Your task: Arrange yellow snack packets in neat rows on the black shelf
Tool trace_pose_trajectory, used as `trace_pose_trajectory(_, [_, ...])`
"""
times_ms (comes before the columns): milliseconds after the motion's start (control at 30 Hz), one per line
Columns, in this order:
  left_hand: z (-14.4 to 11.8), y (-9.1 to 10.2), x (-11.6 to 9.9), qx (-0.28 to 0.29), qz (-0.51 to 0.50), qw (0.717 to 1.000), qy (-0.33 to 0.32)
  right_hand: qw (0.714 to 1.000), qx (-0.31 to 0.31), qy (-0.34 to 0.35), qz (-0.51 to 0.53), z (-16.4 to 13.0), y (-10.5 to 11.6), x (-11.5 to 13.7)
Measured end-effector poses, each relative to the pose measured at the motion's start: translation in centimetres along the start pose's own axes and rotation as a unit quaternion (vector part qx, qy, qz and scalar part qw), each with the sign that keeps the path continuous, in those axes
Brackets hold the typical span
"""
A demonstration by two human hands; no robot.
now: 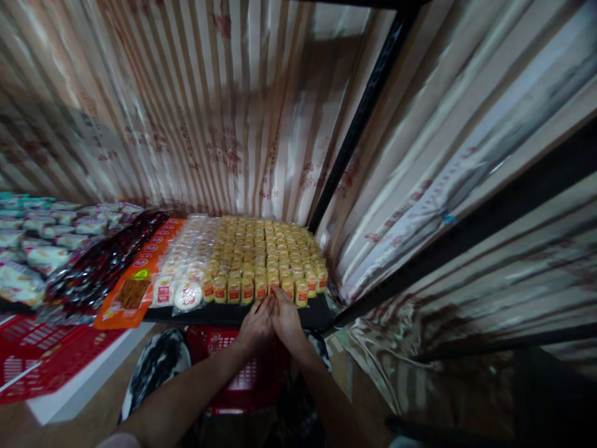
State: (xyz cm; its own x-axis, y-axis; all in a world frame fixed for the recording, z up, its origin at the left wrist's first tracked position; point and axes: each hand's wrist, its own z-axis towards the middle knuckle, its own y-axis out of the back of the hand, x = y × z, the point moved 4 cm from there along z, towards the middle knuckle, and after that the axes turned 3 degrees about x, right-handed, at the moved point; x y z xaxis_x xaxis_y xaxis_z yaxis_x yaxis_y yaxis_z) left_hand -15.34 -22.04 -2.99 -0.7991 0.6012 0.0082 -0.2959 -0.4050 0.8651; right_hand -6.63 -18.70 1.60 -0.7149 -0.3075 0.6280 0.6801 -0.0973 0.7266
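Note:
Small yellow wrapped snack packets (247, 289) with red labels stand upright in tight rows on a black shelf (219, 314). At the front row, my left hand (257, 323) and my right hand (286, 318) come together with their fingertips touching. The fingers of both hands are closed and pressed near the packets in the middle of that row. What lies between the fingertips, if anything, is hidden. Left of the yellow rows lie round white packets (188, 295) in clear wrap.
An orange snack bag (128, 302), dark shiny packets (93, 267) and white packets (32, 255) fill the shelf's left. A red basket (237, 373) stands below, between my knees. Striped curtains (224, 124) hang behind; a black post (359, 118) rises at right.

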Motion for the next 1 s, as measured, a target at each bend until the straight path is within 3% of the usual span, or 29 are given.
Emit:
trace_pose_trajectory(200, [0.1,-0.7,0.4,-0.024,0.009,1.0,-0.008,0.998,0.041,0.005,-0.036,0.3,1.3,0.8])
trace_pose_trajectory(467, [0.5,-0.1,1.5,0.045,0.021,0.998,-0.024,0.988,0.012,0.059,-0.142,3.8,4.0,2.0])
trace_pose_trajectory(700, [1.1,0.4,1.6,0.045,0.02,0.996,-0.067,0.975,0.061,0.047,-0.207,7.4,3.9,1.8])
trace_pose_trajectory(1000, [1.8,1.7,2.1,0.035,0.032,0.993,-0.107,0.968,0.068,0.03,-0.241,9.1,3.9,1.4])
